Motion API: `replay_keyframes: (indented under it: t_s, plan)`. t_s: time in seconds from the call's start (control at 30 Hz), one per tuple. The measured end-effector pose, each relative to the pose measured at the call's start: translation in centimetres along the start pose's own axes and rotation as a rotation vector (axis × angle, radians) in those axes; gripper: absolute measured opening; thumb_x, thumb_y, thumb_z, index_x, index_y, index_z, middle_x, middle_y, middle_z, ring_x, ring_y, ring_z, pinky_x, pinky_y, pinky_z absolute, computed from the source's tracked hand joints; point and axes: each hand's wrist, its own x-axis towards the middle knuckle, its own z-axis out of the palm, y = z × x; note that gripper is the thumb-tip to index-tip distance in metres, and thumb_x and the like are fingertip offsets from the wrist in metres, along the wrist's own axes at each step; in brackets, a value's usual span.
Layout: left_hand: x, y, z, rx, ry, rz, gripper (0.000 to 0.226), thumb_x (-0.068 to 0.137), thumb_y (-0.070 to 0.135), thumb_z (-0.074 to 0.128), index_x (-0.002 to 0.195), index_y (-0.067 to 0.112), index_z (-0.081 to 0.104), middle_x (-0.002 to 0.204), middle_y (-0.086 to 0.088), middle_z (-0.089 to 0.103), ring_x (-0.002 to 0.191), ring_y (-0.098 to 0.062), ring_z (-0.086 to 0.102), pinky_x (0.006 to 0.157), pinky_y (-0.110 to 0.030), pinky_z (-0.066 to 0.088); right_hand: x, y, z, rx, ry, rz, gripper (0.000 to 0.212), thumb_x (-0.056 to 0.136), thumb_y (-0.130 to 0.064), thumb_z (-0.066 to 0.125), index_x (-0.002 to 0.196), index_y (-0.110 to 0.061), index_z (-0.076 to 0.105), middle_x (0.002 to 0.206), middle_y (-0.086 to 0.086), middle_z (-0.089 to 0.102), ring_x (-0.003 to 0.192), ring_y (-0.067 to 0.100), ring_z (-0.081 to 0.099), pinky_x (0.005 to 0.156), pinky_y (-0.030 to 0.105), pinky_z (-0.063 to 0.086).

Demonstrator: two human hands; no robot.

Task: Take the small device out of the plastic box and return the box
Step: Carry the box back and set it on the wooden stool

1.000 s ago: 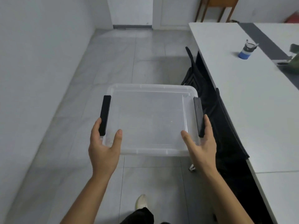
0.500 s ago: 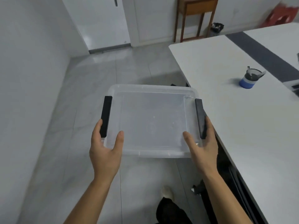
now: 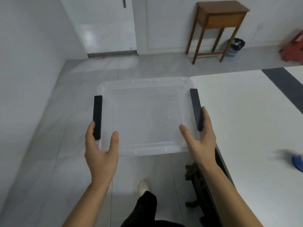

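I carry a clear plastic box (image 3: 146, 115) with black side handles in front of me, above the grey tiled floor. My left hand (image 3: 100, 149) grips its near left corner, fingers under the black handle and thumb over the rim. My right hand (image 3: 200, 141) holds the near right corner the same way. The box looks empty inside; no small device is in view.
A white table (image 3: 249, 120) runs along my right, its corner just past the box. A blurred blue object (image 3: 297, 162) sits at its right edge. A wooden side table (image 3: 218, 18), a small bin (image 3: 235, 46) and a white door (image 3: 105, 25) stand ahead.
The view has swung upward and to the right, showing the door and wooden table. The box stays held level in both hands, and I have stepped forward along the table.
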Motion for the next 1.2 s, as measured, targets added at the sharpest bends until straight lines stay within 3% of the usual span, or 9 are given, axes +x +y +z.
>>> replay_keyframes:
  t_s: [0.1, 0.17, 0.43, 0.63, 0.8, 0.9, 1.03, 1.1, 1.2]
  plan:
    - [9.1, 1.6, 6.1, 0.0, -0.072, 0.03, 0.069, 0.087, 0.032, 0.07, 0.148, 0.024, 0.038, 0.144, 0.012, 0.048, 0.127, 0.01, 0.044, 0.104, -0.009, 0.032, 8.4, -0.4, 1.9, -0.037, 0.082, 0.024, 0.085, 0.086, -0.031, 0.073, 0.156, -0.026, 0.025, 0.154, -0.023, 0.03, 0.132, -0.02, 0.03, 0.099, -0.002, 0.026]
    - [14.8, 3.1, 10.6, 0.0, -0.126, 0.069, 0.069, 0.087, 0.031, 0.071, 0.148, 0.024, 0.039, 0.146, 0.009, 0.048, 0.132, -0.001, 0.045, 0.108, -0.016, 0.033, 13.9, -0.6, 2.4, -0.038, 0.155, 0.036, 0.086, 0.084, -0.037, 0.071, 0.156, -0.027, 0.025, 0.154, -0.021, 0.031, 0.129, -0.023, 0.029, 0.098, -0.004, 0.026]
    - [32.3, 6.8, 27.0, -0.016, -0.307, 0.194, 0.069, 0.087, 0.03, 0.07, 0.148, 0.021, 0.039, 0.145, 0.008, 0.049, 0.129, 0.001, 0.045, 0.104, -0.009, 0.033, 33.1, 1.2, 4.4, -0.033, 0.378, 0.064, 0.086, 0.079, -0.038, 0.07, 0.154, -0.028, 0.028, 0.145, -0.031, 0.036, 0.122, -0.027, 0.034, 0.097, -0.001, 0.031]
    - [47.3, 7.9, 42.4, -0.002, -0.335, 0.203, 0.069, 0.087, 0.035, 0.07, 0.147, 0.026, 0.039, 0.146, 0.009, 0.049, 0.132, -0.003, 0.045, 0.111, -0.028, 0.036, 53.2, 5.0, 7.7, -0.005, 0.426, 0.091, 0.085, 0.08, -0.039, 0.071, 0.154, -0.03, 0.028, 0.14, -0.037, 0.037, 0.119, -0.028, 0.035, 0.097, 0.004, 0.034]
    - [59.2, 10.7, 51.6, -0.033, -0.297, 0.191, 0.067, 0.087, 0.033, 0.07, 0.146, 0.028, 0.039, 0.136, 0.02, 0.047, 0.113, 0.027, 0.041, 0.093, 0.001, 0.031, 69.7, 3.9, 10.0, 0.0, 0.379, 0.056, 0.083, 0.085, -0.028, 0.074, 0.154, -0.026, 0.028, 0.134, -0.042, 0.033, 0.118, -0.031, 0.034, 0.093, -0.003, 0.032]
    - [65.6, 11.5, 57.2, -0.065, -0.273, 0.177, 0.067, 0.087, 0.032, 0.07, 0.147, 0.028, 0.039, 0.135, 0.02, 0.048, 0.113, 0.024, 0.043, 0.094, 0.0, 0.033, 78.5, 3.8, 11.2, -0.018, 0.351, 0.028, 0.084, 0.085, -0.031, 0.073, 0.154, -0.025, 0.027, 0.134, -0.041, 0.033, 0.12, -0.029, 0.035, 0.095, -0.002, 0.033]
    - [73.2, 12.1, 67.4, -0.1, -0.302, 0.178, 0.066, 0.088, 0.027, 0.07, 0.146, 0.023, 0.04, 0.124, 0.031, 0.048, 0.105, 0.03, 0.044, 0.087, 0.005, 0.033, 90.1, 6.0, 11.6, -0.027, 0.398, 0.039, 0.085, 0.083, -0.035, 0.071, 0.155, -0.026, 0.027, 0.146, -0.025, 0.039, 0.135, -0.006, 0.038, 0.106, 0.015, 0.037]
    - [77.0, 12.3, 73.0, -0.121, -0.35, 0.177, 0.066, 0.088, 0.027, 0.07, 0.146, 0.021, 0.04, 0.126, 0.029, 0.048, 0.106, 0.031, 0.043, 0.088, 0.005, 0.032, 95.4, 7.3, 11.5, -0.044, 0.437, 0.048, 0.084, 0.083, -0.034, 0.071, 0.155, -0.026, 0.027, 0.143, -0.03, 0.039, 0.131, -0.013, 0.039, 0.104, 0.011, 0.036]
    - [82.2, 14.1, 81.7, -0.148, -0.441, 0.19, 0.067, 0.087, 0.027, 0.071, 0.146, 0.02, 0.039, 0.131, 0.023, 0.047, 0.108, 0.032, 0.039, 0.09, 0.005, 0.03, 102.7, 8.5, 10.2, -0.094, 0.522, 0.079, 0.082, 0.086, -0.028, 0.072, 0.155, -0.024, 0.027, 0.136, -0.037, 0.034, 0.117, -0.033, 0.032, 0.091, -0.005, 0.031]
